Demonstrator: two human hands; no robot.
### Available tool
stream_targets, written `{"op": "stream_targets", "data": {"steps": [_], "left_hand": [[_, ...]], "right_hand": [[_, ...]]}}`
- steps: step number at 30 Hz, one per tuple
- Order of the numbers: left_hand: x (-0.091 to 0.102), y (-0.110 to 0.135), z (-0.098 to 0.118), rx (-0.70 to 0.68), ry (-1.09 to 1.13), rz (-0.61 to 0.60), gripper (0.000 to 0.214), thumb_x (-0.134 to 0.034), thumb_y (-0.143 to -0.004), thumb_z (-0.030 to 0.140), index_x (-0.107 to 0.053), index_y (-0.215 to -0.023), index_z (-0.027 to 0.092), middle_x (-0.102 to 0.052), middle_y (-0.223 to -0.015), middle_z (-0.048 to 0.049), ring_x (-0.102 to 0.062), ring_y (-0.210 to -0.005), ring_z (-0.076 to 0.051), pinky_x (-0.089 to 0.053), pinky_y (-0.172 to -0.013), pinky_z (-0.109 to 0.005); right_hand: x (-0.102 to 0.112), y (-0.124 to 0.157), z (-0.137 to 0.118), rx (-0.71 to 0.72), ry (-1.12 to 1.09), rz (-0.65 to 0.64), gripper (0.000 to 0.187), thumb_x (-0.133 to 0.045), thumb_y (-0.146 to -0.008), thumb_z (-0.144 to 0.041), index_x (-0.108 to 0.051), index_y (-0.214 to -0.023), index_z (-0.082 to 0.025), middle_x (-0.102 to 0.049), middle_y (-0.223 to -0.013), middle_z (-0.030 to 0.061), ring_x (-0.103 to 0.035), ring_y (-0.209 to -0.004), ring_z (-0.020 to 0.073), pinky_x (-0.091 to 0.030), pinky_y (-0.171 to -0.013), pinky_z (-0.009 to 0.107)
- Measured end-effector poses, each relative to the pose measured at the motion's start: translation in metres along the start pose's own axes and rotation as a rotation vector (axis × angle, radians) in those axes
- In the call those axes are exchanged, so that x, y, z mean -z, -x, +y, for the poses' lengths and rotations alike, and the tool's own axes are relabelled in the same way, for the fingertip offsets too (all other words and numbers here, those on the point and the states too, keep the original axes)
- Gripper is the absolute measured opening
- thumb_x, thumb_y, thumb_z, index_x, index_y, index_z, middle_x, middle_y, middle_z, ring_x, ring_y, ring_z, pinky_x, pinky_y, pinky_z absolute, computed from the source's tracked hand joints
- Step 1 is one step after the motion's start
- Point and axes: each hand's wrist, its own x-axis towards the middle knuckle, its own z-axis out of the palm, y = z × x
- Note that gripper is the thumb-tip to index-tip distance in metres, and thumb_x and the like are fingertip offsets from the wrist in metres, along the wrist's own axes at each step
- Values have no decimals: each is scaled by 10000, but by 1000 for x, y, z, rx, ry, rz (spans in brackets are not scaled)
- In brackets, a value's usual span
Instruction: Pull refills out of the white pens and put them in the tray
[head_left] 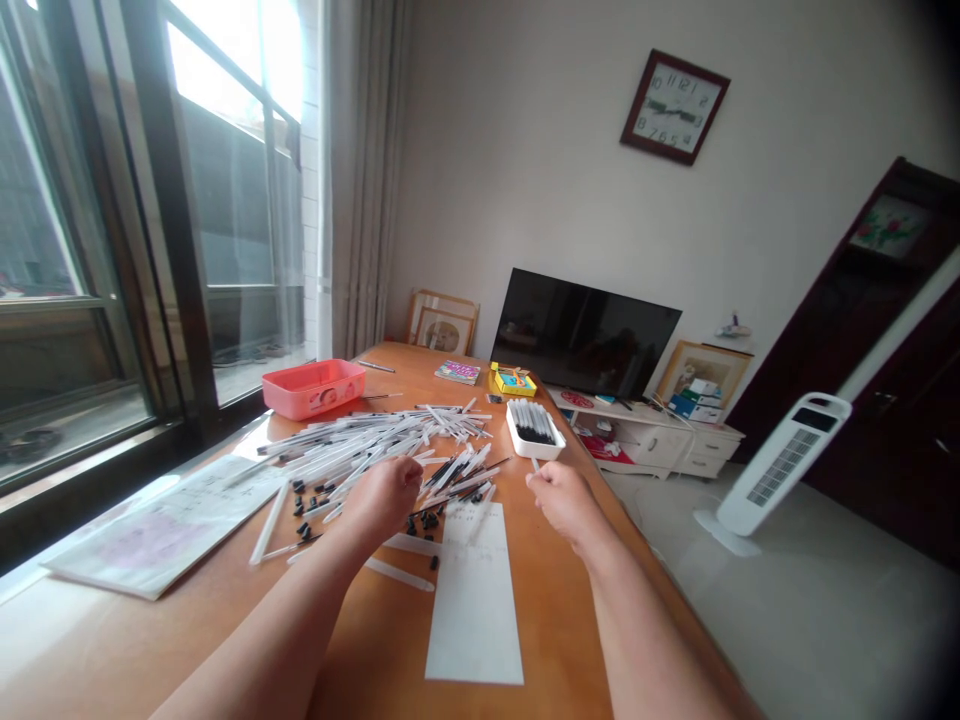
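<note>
My left hand (386, 500) is closed above the scattered pen parts; anything inside its fingers is hidden. To the right, over bare wood, my right hand (566, 497) pinches what looks like a pen, its pale end showing past the fingers. A wide heap of clear pen barrels (360, 440) spreads across the table. Several small black pen caps (427, 520) lie by my left hand, and dark-tipped pen pieces (465, 472) are just beyond it. Past my right hand stands a white tray (553, 452) filled with pens (531, 418). A long paper sheet (476, 610) lies between my forearms.
On the wooden table (367, 660) are a pink basket (300, 405), a large paper pad (165, 530), a booklet (457, 372) and a yellow box (513, 380). A window is at left. A television (585, 330) and a tower fan (784, 465) stand beyond the table.
</note>
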Motion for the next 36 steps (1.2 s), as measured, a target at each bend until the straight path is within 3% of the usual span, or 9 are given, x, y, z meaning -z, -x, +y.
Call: {"op": "stream_targets", "data": {"steps": [2, 7, 26, 36], "left_hand": [[-3, 1, 0, -30, -65, -30, 198, -534, -825, 278, -728, -810, 245, -721, -849, -58, -645, -804, -215, -430, -702, -275], [-13, 3, -1, -90, -224, -78, 229, -512, -862, 286, -740, -856, 262, -712, -932, -77, -611, -930, -253, -432, -817, -321], [-32, 3, 8, -78, -377, -109, 217, -536, -829, 243, -752, -808, 258, -701, -968, -97, -524, -977, -296, -377, -818, -398], [-36, 3, 7, -43, -416, -129, 239, -472, -877, 253, -709, -861, 224, -694, -1039, -110, -526, -1044, -302, -366, -850, -410]], "right_hand": [[-11, 8, -1, 79, -24, 31, 264, -553, -867, -392, -625, -713, -191, -652, -647, 28, -560, -610, 165, -320, -520, 246], [-33, 16, 3, 122, 82, 62, 286, -566, -868, -362, -529, -623, -219, -627, -628, -1, -536, -618, 154, -315, -547, 243], [-32, 19, 2, 164, 105, 56, 249, -558, -906, -332, -559, -682, -225, -640, -666, 2, -551, -642, 151, -271, -567, 256], [-37, 23, 1, 227, 99, 65, 245, -536, -911, -325, -575, -691, -226, -662, -675, 5, -595, -676, 164, -336, -599, 244]]}}
